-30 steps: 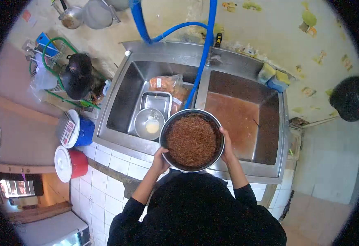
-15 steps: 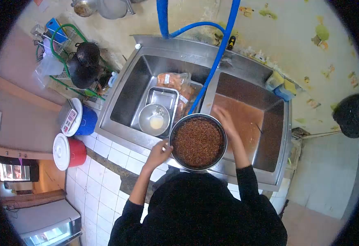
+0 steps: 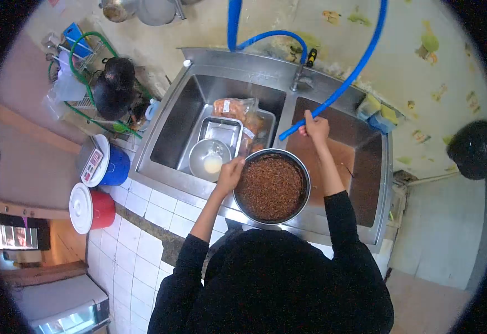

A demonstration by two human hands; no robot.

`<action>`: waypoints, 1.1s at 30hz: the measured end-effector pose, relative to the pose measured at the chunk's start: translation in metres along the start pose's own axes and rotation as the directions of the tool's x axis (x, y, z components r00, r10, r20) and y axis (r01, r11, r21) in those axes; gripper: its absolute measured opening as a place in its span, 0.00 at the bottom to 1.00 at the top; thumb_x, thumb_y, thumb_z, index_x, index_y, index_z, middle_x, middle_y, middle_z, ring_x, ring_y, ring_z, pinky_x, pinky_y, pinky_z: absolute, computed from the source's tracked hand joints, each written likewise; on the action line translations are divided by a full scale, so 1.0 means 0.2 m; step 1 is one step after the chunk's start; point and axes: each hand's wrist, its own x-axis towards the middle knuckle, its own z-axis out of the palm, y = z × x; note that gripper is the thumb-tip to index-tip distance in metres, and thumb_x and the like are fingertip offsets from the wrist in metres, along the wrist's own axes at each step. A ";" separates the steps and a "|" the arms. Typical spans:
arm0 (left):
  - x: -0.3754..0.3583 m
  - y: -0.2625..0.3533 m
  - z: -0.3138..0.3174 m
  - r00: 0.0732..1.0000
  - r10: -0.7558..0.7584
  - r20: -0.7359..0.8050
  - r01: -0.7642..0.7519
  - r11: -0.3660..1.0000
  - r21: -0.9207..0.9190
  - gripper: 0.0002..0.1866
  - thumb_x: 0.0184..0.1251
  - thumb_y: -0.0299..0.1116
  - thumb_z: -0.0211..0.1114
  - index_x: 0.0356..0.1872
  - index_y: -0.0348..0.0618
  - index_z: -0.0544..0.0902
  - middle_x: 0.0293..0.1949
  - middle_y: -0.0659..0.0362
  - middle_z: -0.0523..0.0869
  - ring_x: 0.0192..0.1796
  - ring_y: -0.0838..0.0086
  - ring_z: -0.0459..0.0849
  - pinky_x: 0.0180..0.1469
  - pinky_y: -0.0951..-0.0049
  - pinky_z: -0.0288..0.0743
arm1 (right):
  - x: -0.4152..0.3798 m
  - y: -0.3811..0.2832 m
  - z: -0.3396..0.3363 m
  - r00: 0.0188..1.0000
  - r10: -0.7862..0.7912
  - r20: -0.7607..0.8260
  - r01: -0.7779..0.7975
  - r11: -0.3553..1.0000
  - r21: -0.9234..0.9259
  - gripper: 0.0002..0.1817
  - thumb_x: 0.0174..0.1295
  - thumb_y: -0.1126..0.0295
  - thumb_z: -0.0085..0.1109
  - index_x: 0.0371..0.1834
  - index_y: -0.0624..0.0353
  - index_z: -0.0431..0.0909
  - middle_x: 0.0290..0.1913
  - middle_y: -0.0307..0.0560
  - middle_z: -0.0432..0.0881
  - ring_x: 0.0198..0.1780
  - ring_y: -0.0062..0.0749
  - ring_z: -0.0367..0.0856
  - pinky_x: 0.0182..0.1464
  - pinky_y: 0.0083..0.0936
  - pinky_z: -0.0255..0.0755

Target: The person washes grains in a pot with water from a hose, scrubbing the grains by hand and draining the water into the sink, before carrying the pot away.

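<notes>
My left hand (image 3: 231, 176) is closed on the left rim of a round metal pot (image 3: 272, 222). Small reddish-brown grains (image 3: 271, 186) fill much of it, and the pot sits level at the sink's front edge, by the divider. In my right hand (image 3: 317, 127) is a blue hose (image 3: 340, 96), gripped near its end. The hose's open end points down and left, just above and behind the pot. I cannot make out any water coming from it.
The right sink basin (image 3: 374, 186) holds brownish water. Inside the left basin (image 3: 171, 128) are a metal bowl (image 3: 198, 161), a steel tray (image 3: 221, 120) and bagged orange-brown food (image 3: 229, 107). Sponges (image 3: 385, 114) lie at the right back corner. A faucet (image 3: 299, 78) stands behind the divider.
My right hand has closed around the blue hose and swung its end rightward, away from the divider. My left hand has moved up along the pot's rim. The pot has shifted slightly back.
</notes>
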 end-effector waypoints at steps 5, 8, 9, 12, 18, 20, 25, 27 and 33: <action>0.00 -0.06 0.03 0.997 -0.032 -0.068 0.025 0.995 -0.096 0.13 0.65 0.35 0.53 0.40 0.35 0.78 0.31 0.60 0.80 0.36 0.80 0.76 0.40 0.79 0.69 | -0.31 0.03 0.11 0.969 0.087 0.230 -0.172 0.910 0.378 0.22 0.58 0.61 0.51 0.22 0.75 0.68 0.17 0.60 0.77 0.16 0.40 0.79 0.14 0.28 0.75; 0.00 -0.04 0.03 0.998 -0.054 -0.044 0.048 0.991 -0.124 0.13 0.65 0.35 0.53 0.40 0.35 0.78 0.30 0.61 0.80 0.34 0.81 0.75 0.38 0.79 0.69 | -0.40 0.04 0.15 0.930 0.182 0.321 -0.304 0.871 0.387 0.19 0.60 0.61 0.47 0.32 0.73 0.66 0.19 0.61 0.77 0.16 0.41 0.79 0.14 0.26 0.75; -0.01 -0.03 0.02 0.998 -0.054 -0.045 0.048 0.992 -0.120 0.13 0.65 0.35 0.53 0.40 0.35 0.78 0.30 0.61 0.80 0.34 0.81 0.75 0.38 0.79 0.69 | -0.42 0.04 0.16 0.929 0.181 0.323 -0.305 0.869 0.390 0.19 0.60 0.61 0.47 0.32 0.73 0.66 0.19 0.61 0.77 0.16 0.41 0.79 0.14 0.26 0.75; -0.02 0.01 0.02 0.995 -0.021 -0.098 0.019 1.000 -0.020 0.12 0.65 0.34 0.52 0.39 0.35 0.79 0.29 0.61 0.80 0.33 0.81 0.75 0.36 0.79 0.69 | -0.47 0.03 0.17 0.934 0.170 0.314 -0.289 0.875 0.388 0.19 0.60 0.62 0.46 0.32 0.74 0.66 0.18 0.62 0.76 0.16 0.42 0.79 0.14 0.26 0.75; -0.08 0.04 0.04 0.981 0.016 -0.194 -0.034 0.995 -0.089 0.10 0.65 0.32 0.53 0.37 0.35 0.79 0.26 0.62 0.78 0.31 0.81 0.74 0.34 0.80 0.68 | -0.44 0.12 0.21 0.963 0.119 0.243 -0.228 0.842 0.489 0.18 0.57 0.66 0.46 0.25 0.77 0.70 0.16 0.62 0.76 0.15 0.40 0.79 0.15 0.26 0.75; -0.10 0.02 0.04 0.970 -0.041 -0.241 0.037 0.999 -0.024 0.10 0.65 0.31 0.52 0.37 0.35 0.78 0.26 0.62 0.78 0.30 0.82 0.73 0.33 0.80 0.68 | -0.42 0.12 0.19 0.960 0.144 0.238 -0.248 0.831 0.498 0.19 0.58 0.66 0.44 0.24 0.77 0.71 0.17 0.61 0.77 0.15 0.37 0.78 0.15 0.24 0.75; -0.17 0.03 0.07 0.945 0.022 -0.328 -0.015 1.000 0.024 0.12 0.66 0.34 0.50 0.39 0.35 0.77 0.17 0.58 0.74 0.20 0.80 0.68 0.23 0.76 0.62 | -0.52 0.14 0.19 0.976 0.103 0.194 -0.190 0.837 0.513 0.23 0.60 0.62 0.43 0.24 0.77 0.74 0.18 0.59 0.77 0.16 0.37 0.79 0.16 0.24 0.76; -0.20 0.02 0.08 0.934 0.001 -0.357 0.015 0.999 0.040 0.12 0.65 0.32 0.49 0.42 0.35 0.75 0.16 0.53 0.75 0.19 0.77 0.70 0.23 0.74 0.63 | -0.53 0.14 0.17 0.985 0.090 0.144 -0.156 0.818 0.554 0.24 0.61 0.60 0.44 0.24 0.78 0.73 0.17 0.60 0.77 0.16 0.38 0.79 0.16 0.25 0.76; -0.35 0.21 0.05 0.948 -0.025 -0.319 0.102 0.968 0.228 0.12 0.62 0.27 0.48 0.47 0.37 0.71 0.18 0.46 0.76 0.21 0.61 0.77 0.23 0.64 0.66 | -0.55 0.12 0.14 0.989 0.124 0.085 -0.151 0.835 0.530 0.22 0.61 0.62 0.42 0.26 0.75 0.75 0.20 0.58 0.78 0.17 0.35 0.79 0.16 0.21 0.75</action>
